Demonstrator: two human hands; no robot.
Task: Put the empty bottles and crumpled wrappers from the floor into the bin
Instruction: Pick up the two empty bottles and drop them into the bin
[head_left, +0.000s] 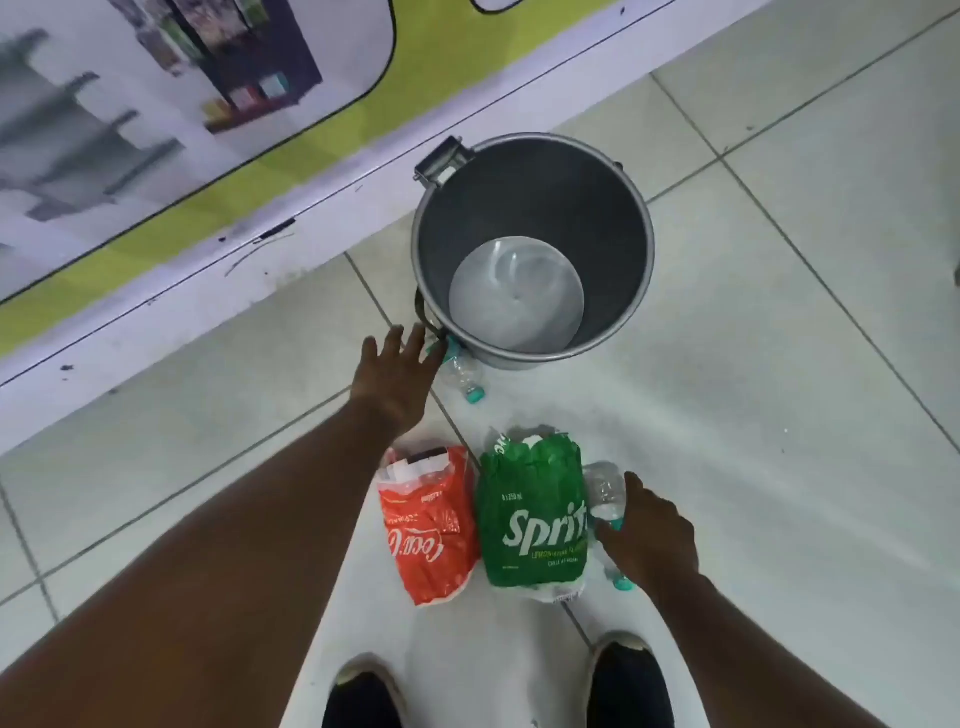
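Note:
A grey metal bin (467, 218) stands open on the tiled floor, with nothing inside it. At its near base lies a clear bottle with a teal cap (464, 375). My left hand (395, 374) hovers just left of that bottle, fingers spread and holding nothing. Closer to me lie a crumpled red Coca-Cola wrapper (431, 535) and a green Sprite wrapper (535, 519), side by side. Right of the green wrapper, my right hand (647, 535) is closed around a second clear bottle (605, 488). Another teal cap (623, 583) shows under that hand.
A wall with a white skirting and a green-bordered poster (208, 130) runs diagonally along the left, right behind the bin. My two dark shoes (628, 686) stand at the bottom edge. Bare tiles stretch to the right of the bin.

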